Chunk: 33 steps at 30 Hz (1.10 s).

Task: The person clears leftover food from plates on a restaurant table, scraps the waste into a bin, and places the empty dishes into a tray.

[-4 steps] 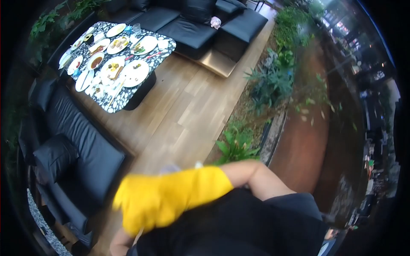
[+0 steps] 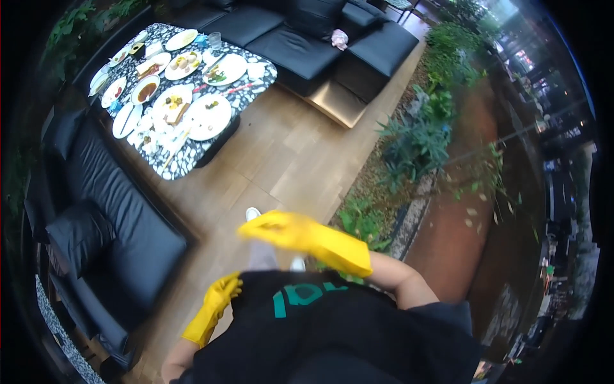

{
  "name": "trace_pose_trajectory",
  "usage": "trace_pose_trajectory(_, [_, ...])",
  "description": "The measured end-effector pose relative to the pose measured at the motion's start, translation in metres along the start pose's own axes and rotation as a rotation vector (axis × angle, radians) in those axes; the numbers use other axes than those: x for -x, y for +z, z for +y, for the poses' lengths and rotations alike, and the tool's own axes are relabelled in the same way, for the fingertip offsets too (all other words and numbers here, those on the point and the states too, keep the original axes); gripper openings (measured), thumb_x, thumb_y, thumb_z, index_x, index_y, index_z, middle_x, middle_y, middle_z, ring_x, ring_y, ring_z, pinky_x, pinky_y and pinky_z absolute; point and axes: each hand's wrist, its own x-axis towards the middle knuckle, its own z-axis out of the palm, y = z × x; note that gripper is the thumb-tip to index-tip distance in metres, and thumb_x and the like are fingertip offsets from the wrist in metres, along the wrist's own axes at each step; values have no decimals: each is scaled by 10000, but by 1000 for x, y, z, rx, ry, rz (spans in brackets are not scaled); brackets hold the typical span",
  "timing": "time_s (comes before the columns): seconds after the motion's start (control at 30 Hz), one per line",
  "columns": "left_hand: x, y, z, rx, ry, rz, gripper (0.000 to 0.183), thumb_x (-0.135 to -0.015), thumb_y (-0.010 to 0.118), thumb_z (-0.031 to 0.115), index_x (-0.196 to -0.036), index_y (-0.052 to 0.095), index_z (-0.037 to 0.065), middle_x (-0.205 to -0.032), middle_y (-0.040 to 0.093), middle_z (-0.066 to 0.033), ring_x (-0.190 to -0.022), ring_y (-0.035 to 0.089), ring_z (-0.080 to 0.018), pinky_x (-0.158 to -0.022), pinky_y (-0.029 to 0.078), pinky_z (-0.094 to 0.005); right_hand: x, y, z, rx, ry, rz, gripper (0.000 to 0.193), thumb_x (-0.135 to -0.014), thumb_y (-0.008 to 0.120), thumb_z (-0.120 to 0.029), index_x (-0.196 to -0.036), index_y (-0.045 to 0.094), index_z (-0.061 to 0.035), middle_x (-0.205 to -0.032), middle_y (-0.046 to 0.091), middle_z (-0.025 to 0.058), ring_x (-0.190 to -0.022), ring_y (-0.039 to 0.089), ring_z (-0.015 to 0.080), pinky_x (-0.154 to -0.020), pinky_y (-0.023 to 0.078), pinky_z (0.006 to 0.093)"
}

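1. In the head view, the person's right hand [image 2: 272, 230], in a yellow glove [image 2: 345, 253], hung in front of the body above the wooden floor [image 2: 256, 150]. It was blurred, its fingers pointing left, and I could not tell whether it was clenched, released or grasping something.
2. The left hand [image 2: 220, 294], in a matching glove [image 2: 200, 325], was lower, beside the black shirt [image 2: 345, 339]. Its fingers were bent; I could not tell whether they gripped the cloth.
3. So both gloves were on the hands, one on each, their cuffs reaching up the forearms.
4. A white shoe [image 2: 253, 212] showed just beyond the right hand.
5. Well apart, ahead and to the left, stood a speckled table [image 2: 185, 165]. It bore a white plate [image 2: 208, 130] with scraps, a bowl [image 2: 155, 85] of brown sauce, a clear glass [image 2: 215, 42] and other dishes.
6. A black sofa [image 2: 128, 211] stood at the left, another sofa [image 2: 288, 51] behind the table, and leafy plants [image 2: 419, 141] grew at the right.
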Motion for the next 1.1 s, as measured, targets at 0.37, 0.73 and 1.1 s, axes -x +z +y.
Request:
trace_pose_trajectory(0.37, [-252, -206, 34, -716, 250, 150, 187, -914, 668, 250, -1006, 646, 88, -810, 656, -95, -665, 600, -264, -594, 502, -373, 210, -115, 254, 714, 996, 179, 149, -896, 579, -165, -980, 648, -63, -970, 656, 204, -894, 630, 426, -754, 520, 491])
trace_pose_trajectory(0.73, [-350, -64, 250, 259, -243, 454, 368, -1008, 543, 365, -1250, 592, 92, -1093, 699, -150, -929, 691, -291, -742, 575, -427, 42, -382, 452, 1461, 306, -413, 152, -898, 575, -151, -982, 656, -54, -954, 666, 197, -872, 644, 412, -755, 534, 472])
trace_pose_trajectory(1.1, [-436, -71, 330, 1483, -11, 918, 535, -975, 611, 395, -1342, 484, 27, -1239, 624, -231, -1039, 656, -377, -845, 572, -458, -671, -435, 254, 1275, -421, -190, 266, -930, 628, -216, -1160, 689, -95, -961, 719, 133, -914, 660, 360, -811, 524, 401])
